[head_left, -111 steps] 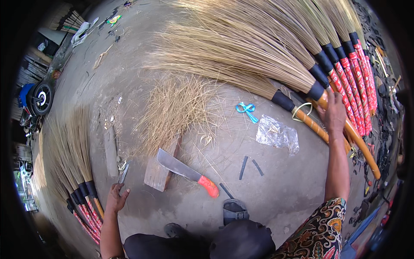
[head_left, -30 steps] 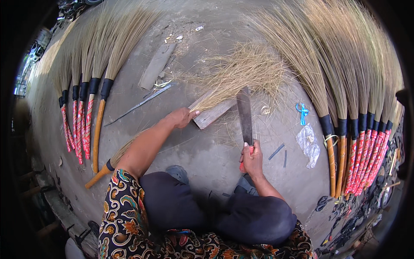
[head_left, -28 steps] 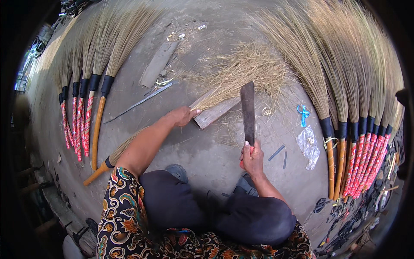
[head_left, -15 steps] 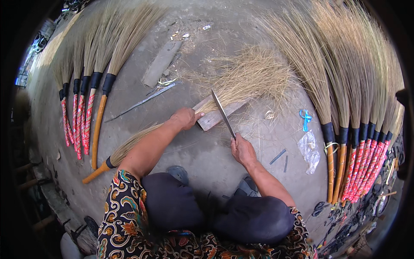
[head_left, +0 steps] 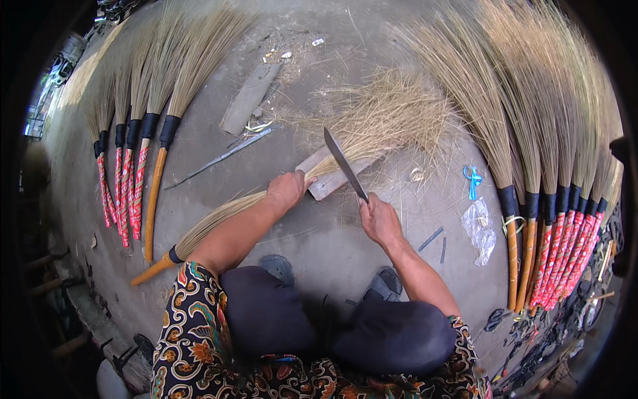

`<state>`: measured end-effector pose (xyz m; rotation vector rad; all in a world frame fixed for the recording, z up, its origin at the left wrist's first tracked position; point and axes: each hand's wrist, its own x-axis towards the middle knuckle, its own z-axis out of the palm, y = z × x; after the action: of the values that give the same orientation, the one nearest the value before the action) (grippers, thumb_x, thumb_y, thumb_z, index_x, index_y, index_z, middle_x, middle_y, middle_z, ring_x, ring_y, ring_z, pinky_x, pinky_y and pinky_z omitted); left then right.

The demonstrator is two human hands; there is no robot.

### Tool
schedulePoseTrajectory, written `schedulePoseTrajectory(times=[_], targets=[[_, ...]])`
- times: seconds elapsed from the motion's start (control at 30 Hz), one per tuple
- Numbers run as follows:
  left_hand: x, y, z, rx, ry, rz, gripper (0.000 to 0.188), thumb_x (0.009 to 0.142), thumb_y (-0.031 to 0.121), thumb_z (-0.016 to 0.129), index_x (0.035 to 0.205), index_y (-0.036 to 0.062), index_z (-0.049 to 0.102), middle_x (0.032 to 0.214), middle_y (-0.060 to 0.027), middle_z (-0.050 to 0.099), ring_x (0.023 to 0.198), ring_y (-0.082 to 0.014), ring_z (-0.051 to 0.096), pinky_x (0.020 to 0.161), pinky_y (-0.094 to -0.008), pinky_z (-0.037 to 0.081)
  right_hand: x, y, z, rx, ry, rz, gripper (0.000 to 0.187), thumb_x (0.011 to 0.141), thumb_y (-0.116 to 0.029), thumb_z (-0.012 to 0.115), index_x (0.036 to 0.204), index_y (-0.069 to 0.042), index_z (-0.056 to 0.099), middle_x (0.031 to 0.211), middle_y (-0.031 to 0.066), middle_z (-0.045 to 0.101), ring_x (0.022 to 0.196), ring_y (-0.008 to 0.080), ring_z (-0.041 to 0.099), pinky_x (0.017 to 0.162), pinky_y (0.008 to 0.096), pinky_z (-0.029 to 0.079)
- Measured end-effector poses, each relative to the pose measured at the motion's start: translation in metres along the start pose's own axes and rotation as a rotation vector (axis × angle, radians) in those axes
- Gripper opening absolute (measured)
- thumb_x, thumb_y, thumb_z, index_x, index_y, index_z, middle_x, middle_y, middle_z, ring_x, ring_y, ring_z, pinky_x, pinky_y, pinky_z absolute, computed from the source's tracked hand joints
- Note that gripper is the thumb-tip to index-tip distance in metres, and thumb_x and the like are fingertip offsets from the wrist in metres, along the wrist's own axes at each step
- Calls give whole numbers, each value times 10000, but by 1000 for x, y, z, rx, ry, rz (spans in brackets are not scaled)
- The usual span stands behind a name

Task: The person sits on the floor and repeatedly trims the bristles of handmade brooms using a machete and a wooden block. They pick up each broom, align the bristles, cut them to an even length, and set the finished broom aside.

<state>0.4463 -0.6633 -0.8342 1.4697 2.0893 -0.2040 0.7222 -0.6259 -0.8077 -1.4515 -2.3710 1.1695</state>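
A short-sleeved shirt with a bright swirling floral print, dark trousers and dark sandals.

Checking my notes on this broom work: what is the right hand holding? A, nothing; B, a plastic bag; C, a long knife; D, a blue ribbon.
C: the right hand grips the long knife, its blade raised over the wooden block.

Finished brooms, left row (head_left: 143, 143): four; right row (head_left: 545, 219): about seven; unfinished broom (head_left: 219, 219): one; cleaver (head_left: 344, 164): one; wooden block (head_left: 332, 174): one; plastic bag (head_left: 480, 229): one; blue ribbon (head_left: 472, 179): one
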Motion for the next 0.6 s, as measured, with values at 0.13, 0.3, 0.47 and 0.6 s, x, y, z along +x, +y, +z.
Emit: schedulePoseTrajectory(times=[0.13,0.3,0.47,0.6], targets=[[0,0,5,-11,2,-16,619,1079,570,452,1149,-2,676,1013,-277,754,1007,-473,728,886,-550,579,0,-2,-2,230,152,-7,241,1068,-256,521,1029,-18,536,842,305,666,826,528,659,728,592,505],[-2,0,10,8,39,15,601,1078,553,470,1147,-12,663,990,-277,755,991,-467,733,876,-552,582,7,-7,-1,-77,-185,103,280,1072,-286,524,1025,-10,533,822,311,672,843,528,666,732,599,509],[-3,0,12,-9,65,12,580,1078,536,481,1136,-16,649,963,-279,755,962,-459,743,842,-547,594,6,-11,-4,72,84,-34,282,1070,-287,526,1017,-10,538,806,304,673,802,532,664,727,602,508],[-3,-1,15,-14,68,18,548,1074,524,495,1110,-6,630,955,-285,749,946,-469,737,835,-571,584,2,-12,-3,47,-12,-10,284,1073,-280,537,990,-9,551,795,285,674,779,524,668,714,595,511]])
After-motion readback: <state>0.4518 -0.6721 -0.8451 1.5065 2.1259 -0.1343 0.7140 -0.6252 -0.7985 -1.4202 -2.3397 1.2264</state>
